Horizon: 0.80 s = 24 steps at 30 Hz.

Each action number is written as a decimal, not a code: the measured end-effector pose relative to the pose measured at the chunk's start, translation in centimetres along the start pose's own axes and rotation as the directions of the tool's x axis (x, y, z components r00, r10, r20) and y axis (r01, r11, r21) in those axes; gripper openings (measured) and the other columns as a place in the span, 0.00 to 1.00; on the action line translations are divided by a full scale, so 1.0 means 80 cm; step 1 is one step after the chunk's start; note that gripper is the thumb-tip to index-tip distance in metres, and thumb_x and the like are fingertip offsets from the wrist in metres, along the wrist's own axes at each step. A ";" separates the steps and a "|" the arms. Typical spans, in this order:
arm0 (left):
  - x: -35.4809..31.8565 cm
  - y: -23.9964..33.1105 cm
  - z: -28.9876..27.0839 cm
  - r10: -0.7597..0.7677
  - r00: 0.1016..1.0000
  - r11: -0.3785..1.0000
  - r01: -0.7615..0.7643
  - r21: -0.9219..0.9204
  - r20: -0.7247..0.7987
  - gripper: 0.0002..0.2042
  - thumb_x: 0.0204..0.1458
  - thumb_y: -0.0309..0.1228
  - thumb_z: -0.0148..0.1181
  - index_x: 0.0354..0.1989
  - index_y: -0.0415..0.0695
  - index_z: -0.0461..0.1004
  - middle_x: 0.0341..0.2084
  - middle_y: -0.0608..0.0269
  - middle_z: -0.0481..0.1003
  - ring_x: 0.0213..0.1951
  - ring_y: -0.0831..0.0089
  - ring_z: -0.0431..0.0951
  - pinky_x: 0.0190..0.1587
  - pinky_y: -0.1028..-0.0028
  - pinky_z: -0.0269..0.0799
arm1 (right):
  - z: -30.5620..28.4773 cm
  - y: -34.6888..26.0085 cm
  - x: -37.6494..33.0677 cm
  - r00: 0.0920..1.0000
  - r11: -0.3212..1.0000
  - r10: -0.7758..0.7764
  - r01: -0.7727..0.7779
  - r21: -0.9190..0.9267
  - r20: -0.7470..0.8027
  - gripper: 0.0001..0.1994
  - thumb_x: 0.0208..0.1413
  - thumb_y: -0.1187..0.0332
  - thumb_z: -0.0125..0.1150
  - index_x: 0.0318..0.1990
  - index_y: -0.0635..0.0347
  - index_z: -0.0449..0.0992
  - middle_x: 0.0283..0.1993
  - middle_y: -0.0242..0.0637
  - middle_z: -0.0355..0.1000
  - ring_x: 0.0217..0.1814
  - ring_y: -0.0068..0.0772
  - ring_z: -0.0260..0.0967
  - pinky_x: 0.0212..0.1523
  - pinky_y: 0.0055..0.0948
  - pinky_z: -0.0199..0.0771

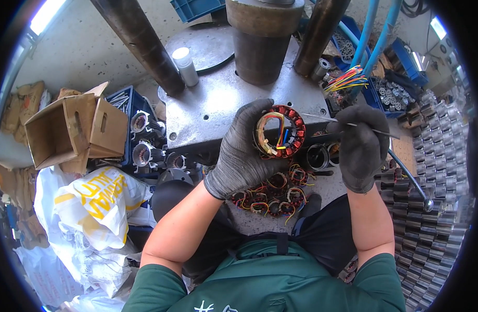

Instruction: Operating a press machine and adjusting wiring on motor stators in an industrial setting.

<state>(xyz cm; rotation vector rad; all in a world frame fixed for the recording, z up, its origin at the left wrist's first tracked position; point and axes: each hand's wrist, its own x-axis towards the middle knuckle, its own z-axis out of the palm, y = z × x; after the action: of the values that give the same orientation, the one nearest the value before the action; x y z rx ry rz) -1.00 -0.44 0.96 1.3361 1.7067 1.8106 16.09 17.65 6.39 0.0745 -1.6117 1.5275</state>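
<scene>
My left hand (241, 151), in a grey glove, is wrapped round a ring-shaped motor stator (298, 125). The stator has red copper windings, and white, yellow, red and blue leads lie across its opening. In my right hand (361, 148), also gloved, is a thin metal rod (319, 117), gripped between thumb and fingers. Its pale tip points left and reaches close to the stator's right rim; I cannot tell whether they touch. Below my left hand, several similar wound stators (275, 195) with coloured wires lie on the floor between my legs.
A press with a flat steel bed (218, 112), thick columns and a central ram (257, 52) stands ahead. A white bottle (185, 66) sits on the bed. Stacked metal cylinders (431, 208) and a ball-ended lever (428, 205) are at right; a cardboard box (75, 127) and white sacks (93, 208) at left.
</scene>
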 end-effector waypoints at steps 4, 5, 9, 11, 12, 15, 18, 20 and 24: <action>0.001 -0.004 0.000 -0.020 1.000 0.995 0.019 -0.097 -0.011 0.52 0.31 0.25 0.86 0.70 0.42 0.62 0.61 0.52 0.69 0.64 0.59 0.73 0.68 0.61 0.71 | 0.013 0.002 -0.003 0.995 0.991 -0.088 0.092 -0.092 0.047 0.12 0.70 0.70 0.51 0.56 0.63 0.74 0.46 0.49 0.79 0.42 0.33 0.78 0.47 0.35 0.80; 0.002 -0.002 -0.001 -0.014 1.000 0.995 0.014 -0.096 -0.005 0.52 0.30 0.25 0.86 0.70 0.42 0.61 0.61 0.52 0.69 0.65 0.60 0.73 0.68 0.61 0.71 | 0.014 -0.001 -0.003 0.987 0.976 -0.121 0.137 -0.171 0.102 0.12 0.70 0.73 0.51 0.56 0.64 0.73 0.47 0.49 0.79 0.42 0.33 0.78 0.47 0.35 0.80; 0.006 -0.007 -0.005 -0.001 1.000 0.995 0.000 -0.103 -0.007 0.52 0.31 0.25 0.86 0.70 0.42 0.62 0.61 0.52 0.69 0.65 0.60 0.72 0.68 0.61 0.71 | 0.017 0.008 0.000 0.935 0.884 -0.301 0.348 -0.311 0.188 0.11 0.69 0.77 0.51 0.55 0.63 0.73 0.49 0.48 0.77 0.42 0.34 0.78 0.46 0.35 0.80; 0.008 -0.006 -0.005 0.052 0.998 0.998 -0.053 -0.034 -0.018 0.51 0.32 0.26 0.85 0.70 0.42 0.62 0.61 0.51 0.69 0.64 0.58 0.73 0.68 0.60 0.71 | 0.014 0.013 0.004 0.932 0.860 -0.331 0.361 -0.360 0.144 0.10 0.69 0.78 0.52 0.54 0.63 0.73 0.49 0.47 0.76 0.44 0.34 0.78 0.47 0.35 0.80; 0.009 -0.007 -0.006 0.054 0.998 0.998 -0.055 -0.035 -0.019 0.51 0.32 0.26 0.85 0.70 0.42 0.62 0.61 0.51 0.69 0.64 0.58 0.73 0.68 0.60 0.71 | 0.012 0.016 0.009 0.925 0.834 -0.366 0.374 -0.405 0.099 0.09 0.68 0.78 0.53 0.52 0.63 0.74 0.50 0.46 0.76 0.45 0.33 0.78 0.47 0.34 0.80; 0.006 -0.010 -0.006 0.160 0.986 0.984 -0.156 0.083 -0.037 0.50 0.34 0.27 0.85 0.70 0.43 0.62 0.62 0.48 0.69 0.64 0.55 0.74 0.67 0.58 0.72 | -0.004 0.053 0.012 1.000 0.866 -0.011 0.005 -0.500 -0.009 0.09 0.64 0.79 0.58 0.50 0.63 0.74 0.51 0.45 0.75 0.46 0.38 0.78 0.48 0.36 0.80; 0.002 -0.007 -0.007 0.155 0.987 0.974 -0.145 0.173 -0.046 0.49 0.34 0.28 0.84 0.70 0.42 0.62 0.62 0.46 0.69 0.63 0.52 0.74 0.66 0.57 0.73 | -0.024 0.099 0.030 0.934 0.593 -0.007 0.292 -0.751 0.358 0.15 0.56 0.77 0.67 0.50 0.62 0.75 0.55 0.48 0.74 0.52 0.48 0.78 0.54 0.38 0.80; 0.004 -0.006 -0.009 0.207 0.978 0.960 -0.201 0.197 -0.011 0.51 0.39 0.25 0.85 0.71 0.41 0.57 0.64 0.52 0.68 0.64 0.63 0.73 0.67 0.63 0.73 | -0.027 0.125 0.023 0.927 0.613 0.094 0.235 -0.755 0.364 0.18 0.53 0.72 0.70 0.51 0.61 0.76 0.58 0.49 0.73 0.56 0.52 0.76 0.58 0.41 0.78; 0.013 0.003 -0.010 0.356 0.931 0.920 -0.332 0.208 -0.087 0.51 0.39 0.26 0.85 0.71 0.43 0.55 0.67 0.49 0.64 0.65 0.60 0.72 0.67 0.62 0.72 | -0.029 0.141 0.021 0.816 0.405 0.341 0.320 -0.857 0.466 0.27 0.47 0.58 0.76 0.54 0.57 0.77 0.66 0.48 0.70 0.70 0.57 0.68 0.68 0.48 0.71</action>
<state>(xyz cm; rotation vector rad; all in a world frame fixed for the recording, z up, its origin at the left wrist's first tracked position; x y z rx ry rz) -2.09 -0.21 1.67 1.7318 1.8402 1.9921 9.68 23.13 -1.67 -0.1037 -2.7926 0.3441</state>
